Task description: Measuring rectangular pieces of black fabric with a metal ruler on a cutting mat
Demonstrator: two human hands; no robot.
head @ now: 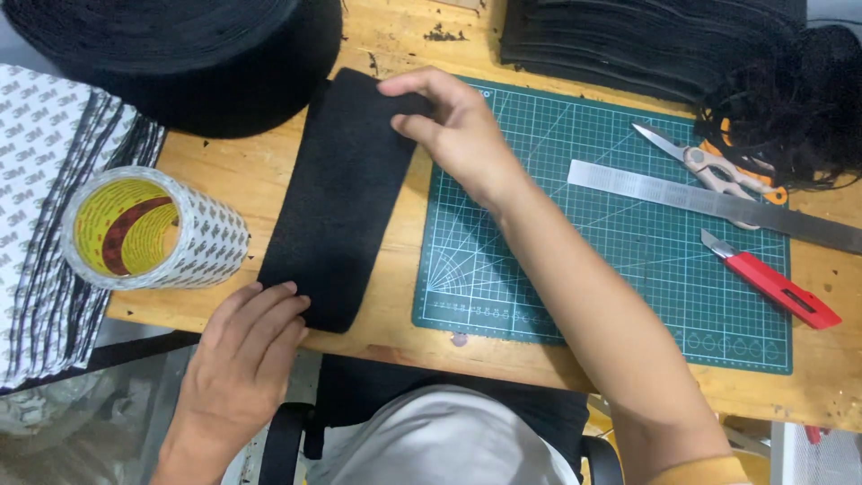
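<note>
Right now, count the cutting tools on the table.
2: scissors at the cutting mat's top right corner, and a red utility knife on its right edge. More may hide under the black piles.

Wood table [260, 171]: mat [628, 260], felt [341, 198], tape [157, 229].

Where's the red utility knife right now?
In the head view, the red knife lies at the right, on the green cutting mat's right edge, just below the steel ruler and scissors, away from both hands.

One black felt strip [339, 198], one tape roll [153, 229], one ruler [709, 205], one scissors [709, 166], one red knife [772, 280].
</note>
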